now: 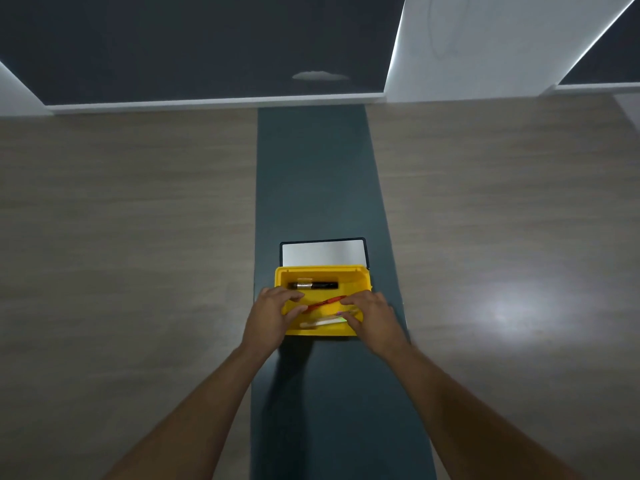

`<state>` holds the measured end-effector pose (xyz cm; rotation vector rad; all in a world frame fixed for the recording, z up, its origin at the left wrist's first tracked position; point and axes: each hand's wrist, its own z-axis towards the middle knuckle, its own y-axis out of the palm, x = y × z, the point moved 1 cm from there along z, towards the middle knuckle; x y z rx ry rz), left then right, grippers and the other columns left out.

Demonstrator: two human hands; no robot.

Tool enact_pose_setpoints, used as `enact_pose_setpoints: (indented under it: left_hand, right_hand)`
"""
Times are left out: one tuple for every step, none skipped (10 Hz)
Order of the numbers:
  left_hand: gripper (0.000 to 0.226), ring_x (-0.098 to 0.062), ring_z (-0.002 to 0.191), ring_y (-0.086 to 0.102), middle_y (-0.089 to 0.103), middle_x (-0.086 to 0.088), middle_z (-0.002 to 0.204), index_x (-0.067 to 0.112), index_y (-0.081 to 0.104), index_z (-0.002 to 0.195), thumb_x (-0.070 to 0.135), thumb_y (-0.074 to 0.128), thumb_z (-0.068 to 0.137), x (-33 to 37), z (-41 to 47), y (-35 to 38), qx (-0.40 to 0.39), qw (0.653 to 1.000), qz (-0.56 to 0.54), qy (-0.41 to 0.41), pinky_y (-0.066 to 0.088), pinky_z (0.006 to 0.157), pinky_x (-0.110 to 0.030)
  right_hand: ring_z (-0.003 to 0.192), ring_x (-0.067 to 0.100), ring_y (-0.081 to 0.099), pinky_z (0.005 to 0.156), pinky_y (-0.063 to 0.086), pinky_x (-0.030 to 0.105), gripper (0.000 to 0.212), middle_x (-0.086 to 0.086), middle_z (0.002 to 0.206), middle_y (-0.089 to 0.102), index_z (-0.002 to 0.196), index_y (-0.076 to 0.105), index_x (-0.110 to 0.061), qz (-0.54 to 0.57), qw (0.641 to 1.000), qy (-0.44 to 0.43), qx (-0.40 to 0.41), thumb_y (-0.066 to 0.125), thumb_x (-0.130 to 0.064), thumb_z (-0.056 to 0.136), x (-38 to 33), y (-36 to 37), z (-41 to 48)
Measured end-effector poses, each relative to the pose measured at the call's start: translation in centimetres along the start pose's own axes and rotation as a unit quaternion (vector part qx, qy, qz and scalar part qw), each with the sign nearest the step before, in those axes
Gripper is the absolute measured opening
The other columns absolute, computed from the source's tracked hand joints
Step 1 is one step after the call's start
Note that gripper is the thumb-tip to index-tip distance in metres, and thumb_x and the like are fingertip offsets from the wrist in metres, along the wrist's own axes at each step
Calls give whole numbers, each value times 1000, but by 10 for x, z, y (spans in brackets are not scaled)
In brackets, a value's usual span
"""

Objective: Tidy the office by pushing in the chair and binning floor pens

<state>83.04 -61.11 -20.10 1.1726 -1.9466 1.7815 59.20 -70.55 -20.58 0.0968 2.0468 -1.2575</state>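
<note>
Low centre, both hands, left and right, open over the bin, seemingly releasing pens; chair unseen.

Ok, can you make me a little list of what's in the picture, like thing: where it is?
bin: yellow bin on the dark green floor strip
black marker: black marker lying at the far side inside the bin
red pen: red pen slanted across the middle of the bin
pale pen: pale pen near the front edge
left hand: left hand on the bin's left side
right hand: right hand on the bin's right side
panel: silver floor panel behind the bin
</note>
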Motion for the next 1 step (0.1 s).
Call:
enact_pose_setpoints:
  left_hand:
    - [36, -15, 115, 59, 71, 8, 127, 27, 77, 129, 45, 74, 98, 0, -7, -1, 4, 1000, -3, -5, 52, 96, -32]
  right_hand:
    - [128, 21, 52, 108, 49, 45, 35, -2, 138, 63, 134, 69, -29, -5, 1000, 21, -4, 71, -36, 99, 1, -1, -5]
